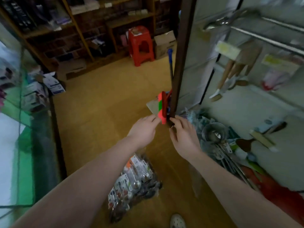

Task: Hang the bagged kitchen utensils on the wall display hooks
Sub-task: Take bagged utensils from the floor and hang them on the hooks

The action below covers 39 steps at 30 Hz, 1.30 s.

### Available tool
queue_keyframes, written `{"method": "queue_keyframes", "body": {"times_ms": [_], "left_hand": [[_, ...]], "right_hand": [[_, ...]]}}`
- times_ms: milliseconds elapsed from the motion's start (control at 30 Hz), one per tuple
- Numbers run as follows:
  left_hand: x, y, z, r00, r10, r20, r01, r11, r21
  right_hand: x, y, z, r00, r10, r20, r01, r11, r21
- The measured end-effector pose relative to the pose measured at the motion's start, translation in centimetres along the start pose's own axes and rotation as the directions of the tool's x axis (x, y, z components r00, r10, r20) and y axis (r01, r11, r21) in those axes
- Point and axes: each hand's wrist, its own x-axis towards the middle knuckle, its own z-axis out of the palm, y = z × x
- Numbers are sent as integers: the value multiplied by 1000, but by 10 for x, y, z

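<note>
**Two hands are working on a red and green pack point(162, 107) at the left edge of the wall display point(238, 109).**

The left hand point(144, 130) is pinching the bottom end of the pack. The right hand point(184, 139) is curling its fingers just beside it, at the dark post point(182, 63), but it is too blurry to tell what they are gripping. The pack is standing tall, its long side going up and down along the post, its top end pointing up. I think the hanging step is going on now. Next, the pack's top needs to slip onto a hook, which I cannot see here. More bagged utensils point(134, 183) are lying on the floor point(98, 112), under the arms.
</note>
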Motion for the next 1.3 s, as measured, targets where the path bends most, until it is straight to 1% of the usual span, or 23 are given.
{"method": "queue_keyframes", "body": {"times_ms": [100,167,233,367,533,600,733,867,967,1067,1200,1300], "left_hand": [[6,28,-6,994,85,-61,-91,990,-106],[5,45,-9,992,87,-96,-106,971,-214],[0,60,-11,991,89,-104,-115,952,-285],[-20,79,-15,969,215,-125,-245,908,-341],[-49,104,-13,927,356,-113,-372,853,-365],[-61,123,-8,900,422,-113,-432,819,-379],[-97,173,4,838,542,-63,-514,744,-427],[-132,220,9,787,617,2,-566,723,-395],[-146,255,2,751,660,-1,-616,701,-359],[-157,299,-7,739,674,-21,-645,697,-313],[-194,385,4,719,694,-36,-668,677,-310],[-241,458,32,692,721,38,-685,672,-282]], "right_hand": [[-16,-1,-29,995,95,-9,-95,995,-39],[-30,-5,-48,987,156,-40,-158,985,-68],[-48,-12,-64,973,220,-76,-227,969,-97],[-91,-28,-86,927,352,-132,-369,917,-153],[-159,-47,-107,874,435,-217,-475,860,-188],[-189,-51,-115,843,476,-251,-526,827,-199],[-249,-51,-131,774,559,-299,-624,754,-206],[-302,-47,-145,718,609,-338,-681,714,-162],[-341,-38,-157,703,621,-346,-692,709,-134],[-390,-25,-174,678,631,-377,-708,699,-104],[-477,-2,-204,625,675,-393,-755,650,-84],[-540,13,-227,591,696,-408,-783,617,-81]]}}
